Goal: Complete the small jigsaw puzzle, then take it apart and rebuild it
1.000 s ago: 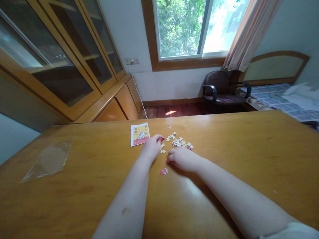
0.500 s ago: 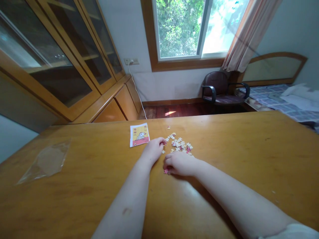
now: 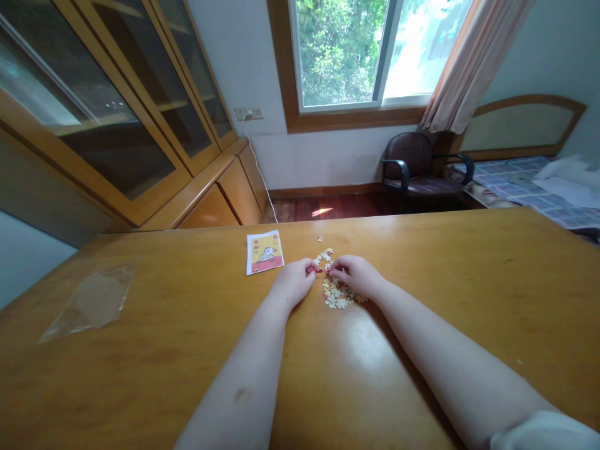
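Puzzle pieces (image 3: 335,294): where?

Heaped on the table (image 3: 187,312); left hand (image 3: 294,279) and right hand (image 3: 357,274) each pinch a red piece (image 3: 319,270) between fingers.

What could fail?

Tabs might bend if misaligned edges are pressed.

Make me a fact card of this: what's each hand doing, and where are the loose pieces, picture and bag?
Left hand: pinching a red puzzle bit
Right hand: pinching another red bit
Loose pieces: mostly pale, beside the right hand
Picture card: flat on the table, left of the left hand
Clear bag: on the table, far left
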`<state>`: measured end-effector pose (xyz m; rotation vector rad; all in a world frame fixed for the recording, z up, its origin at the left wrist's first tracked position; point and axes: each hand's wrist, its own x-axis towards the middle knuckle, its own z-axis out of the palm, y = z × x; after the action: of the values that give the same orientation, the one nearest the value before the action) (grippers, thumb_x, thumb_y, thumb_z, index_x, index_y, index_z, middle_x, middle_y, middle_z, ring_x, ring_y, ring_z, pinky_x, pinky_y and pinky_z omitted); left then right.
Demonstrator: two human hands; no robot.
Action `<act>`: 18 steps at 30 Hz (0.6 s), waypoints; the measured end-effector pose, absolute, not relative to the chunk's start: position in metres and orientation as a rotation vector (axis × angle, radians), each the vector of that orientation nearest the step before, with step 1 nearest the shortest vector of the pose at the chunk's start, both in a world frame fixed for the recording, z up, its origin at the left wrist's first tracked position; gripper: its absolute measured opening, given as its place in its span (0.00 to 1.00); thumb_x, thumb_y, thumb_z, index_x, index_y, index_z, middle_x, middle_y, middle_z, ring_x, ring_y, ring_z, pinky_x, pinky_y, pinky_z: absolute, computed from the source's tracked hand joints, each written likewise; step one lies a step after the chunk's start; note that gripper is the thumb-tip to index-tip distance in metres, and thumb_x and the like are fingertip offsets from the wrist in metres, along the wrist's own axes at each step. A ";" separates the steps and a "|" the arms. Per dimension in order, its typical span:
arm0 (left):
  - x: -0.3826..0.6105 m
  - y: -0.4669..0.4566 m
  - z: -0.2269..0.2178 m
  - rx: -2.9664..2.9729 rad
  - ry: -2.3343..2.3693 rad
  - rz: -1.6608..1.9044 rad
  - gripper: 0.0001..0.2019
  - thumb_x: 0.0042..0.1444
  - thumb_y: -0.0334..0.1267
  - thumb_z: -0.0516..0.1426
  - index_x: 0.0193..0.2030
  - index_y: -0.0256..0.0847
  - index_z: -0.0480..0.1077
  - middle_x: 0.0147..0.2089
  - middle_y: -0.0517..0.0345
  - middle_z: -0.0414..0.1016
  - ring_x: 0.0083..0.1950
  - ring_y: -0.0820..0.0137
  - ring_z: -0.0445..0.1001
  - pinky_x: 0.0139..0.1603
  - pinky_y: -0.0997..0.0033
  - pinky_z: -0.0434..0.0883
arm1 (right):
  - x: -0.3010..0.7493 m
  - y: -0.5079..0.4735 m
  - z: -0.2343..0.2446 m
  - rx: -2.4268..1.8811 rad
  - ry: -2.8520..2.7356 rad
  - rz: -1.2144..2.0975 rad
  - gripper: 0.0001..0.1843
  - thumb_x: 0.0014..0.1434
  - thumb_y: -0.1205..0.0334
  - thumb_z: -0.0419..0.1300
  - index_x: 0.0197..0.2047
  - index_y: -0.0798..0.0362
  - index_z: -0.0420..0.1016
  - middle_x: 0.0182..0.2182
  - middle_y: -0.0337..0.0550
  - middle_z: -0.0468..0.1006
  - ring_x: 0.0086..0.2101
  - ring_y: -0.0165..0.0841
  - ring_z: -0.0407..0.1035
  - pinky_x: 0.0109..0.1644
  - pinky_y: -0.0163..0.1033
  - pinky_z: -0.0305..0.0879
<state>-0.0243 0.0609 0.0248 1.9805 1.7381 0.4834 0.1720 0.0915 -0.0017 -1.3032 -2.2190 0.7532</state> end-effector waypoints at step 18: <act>-0.016 0.060 0.018 1.864 1.561 0.792 0.09 0.54 0.36 0.58 0.43 0.40 0.72 0.36 0.57 0.77 0.38 0.69 0.75 0.42 0.70 0.69 | 0.169 0.086 0.004 -1.196 -2.173 0.599 0.12 0.61 0.58 0.58 0.29 0.53 0.74 0.26 0.38 0.69 0.29 0.29 0.64 0.34 0.34 0.57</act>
<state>-0.0159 0.0604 0.0180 1.8640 1.5606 0.7924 0.1686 0.0856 0.0037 -1.1964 -2.1733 0.5992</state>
